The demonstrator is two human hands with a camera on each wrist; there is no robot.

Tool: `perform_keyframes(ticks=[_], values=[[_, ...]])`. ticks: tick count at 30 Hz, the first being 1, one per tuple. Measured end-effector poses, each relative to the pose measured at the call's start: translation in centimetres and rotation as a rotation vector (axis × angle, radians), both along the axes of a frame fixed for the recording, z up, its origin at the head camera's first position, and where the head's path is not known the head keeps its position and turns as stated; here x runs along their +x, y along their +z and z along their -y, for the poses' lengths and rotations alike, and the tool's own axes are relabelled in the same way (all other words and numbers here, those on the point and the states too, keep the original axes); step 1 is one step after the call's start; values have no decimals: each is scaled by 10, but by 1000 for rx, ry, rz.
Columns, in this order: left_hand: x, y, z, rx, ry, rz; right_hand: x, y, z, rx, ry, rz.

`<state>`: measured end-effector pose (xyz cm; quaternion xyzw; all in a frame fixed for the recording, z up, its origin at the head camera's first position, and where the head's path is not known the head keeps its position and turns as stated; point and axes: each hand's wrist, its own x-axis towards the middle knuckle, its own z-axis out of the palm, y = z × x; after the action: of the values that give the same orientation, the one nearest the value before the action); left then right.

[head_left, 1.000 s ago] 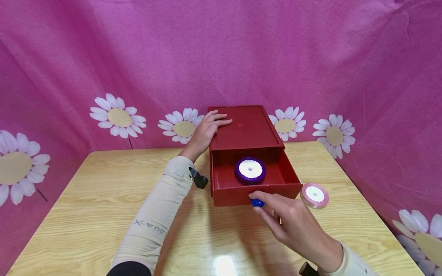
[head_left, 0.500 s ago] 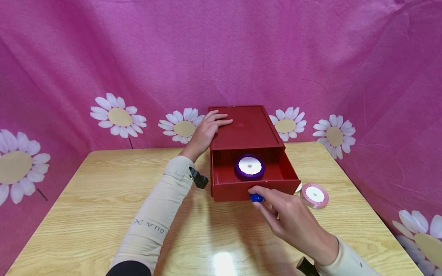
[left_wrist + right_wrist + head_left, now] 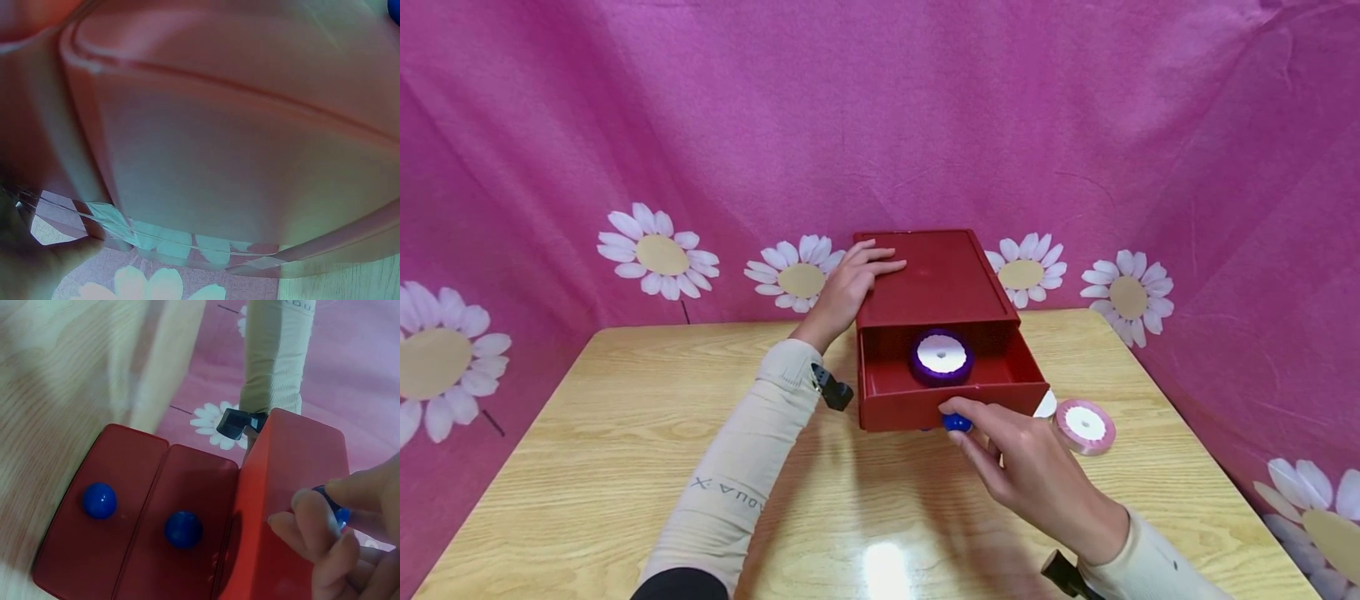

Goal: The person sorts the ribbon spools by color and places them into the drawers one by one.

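A red drawer unit (image 3: 934, 283) stands on the table, its top drawer (image 3: 898, 408) partly pulled out. Inside that drawer lies a ribbon spool (image 3: 953, 358), purple around a white face. My right hand (image 3: 1037, 467) pinches the blue knob (image 3: 957, 422) on the drawer's front between thumb and fingers. In the right wrist view, the curled fingers of my right hand (image 3: 350, 531) hide most of this knob. My left hand (image 3: 850, 287) rests on the unit's top near the left edge, fingers stretched out. The left wrist view shows the unit's side (image 3: 200, 156) up close.
Two lower drawers with blue knobs (image 3: 100, 500) are pushed in. A pink ribbon spool (image 3: 1086, 425) lies on the wooden table (image 3: 662, 433) right of the unit, beside a white round thing (image 3: 1046, 406) partly hidden by the drawer. A flowered pink cloth (image 3: 880, 117) hangs behind.
The top drawer has slid part of the way inward, carrying the purple spool with it. My right hand has moved forward with the knob. My left hand has stayed in place.
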<state>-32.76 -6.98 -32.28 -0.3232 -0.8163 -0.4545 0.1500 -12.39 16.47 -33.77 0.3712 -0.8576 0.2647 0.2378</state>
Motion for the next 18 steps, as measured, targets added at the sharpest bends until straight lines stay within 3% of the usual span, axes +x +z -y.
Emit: perform_keyframes(ticks=[18], values=[[-1,-2,-1,-1,3,-12,1,4,-8,56,9,-5]])
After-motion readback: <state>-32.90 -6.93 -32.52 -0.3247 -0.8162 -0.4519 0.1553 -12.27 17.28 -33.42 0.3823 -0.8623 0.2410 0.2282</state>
